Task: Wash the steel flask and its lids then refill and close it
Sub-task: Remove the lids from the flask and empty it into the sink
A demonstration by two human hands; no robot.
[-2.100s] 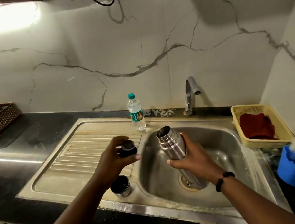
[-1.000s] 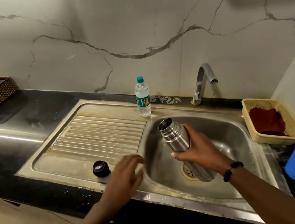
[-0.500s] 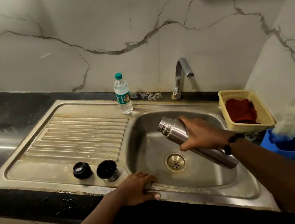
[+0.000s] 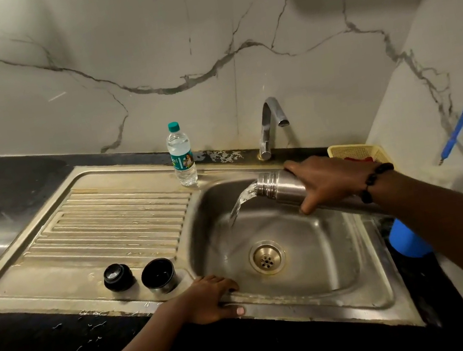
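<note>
1. Steel flask (image 4: 284, 188): tipped near level over the back of the sink basin (image 4: 314, 256), mouth pointing away from the tap side; water (image 4: 238, 204) pours from it into the basin.
2. My right hand (image 4: 329, 182): grip clamped round the flask body, thumb underneath.
3. My left hand (image 4: 211, 299): fingers flat and relaxed, resting on the basin's front rim, holding nothing.
4. Black inner lid (image 4: 117, 277): on the drainboard (image 4: 103, 221) beside the basin.
5. Steel cup lid (image 4: 158, 275): between the inner lid and the basin, open side up.
6. Plastic water bottle (image 4: 181, 154): upright behind the basin's rim, capped.
7. Tap (image 4: 269, 126): behind the basin.
</note>
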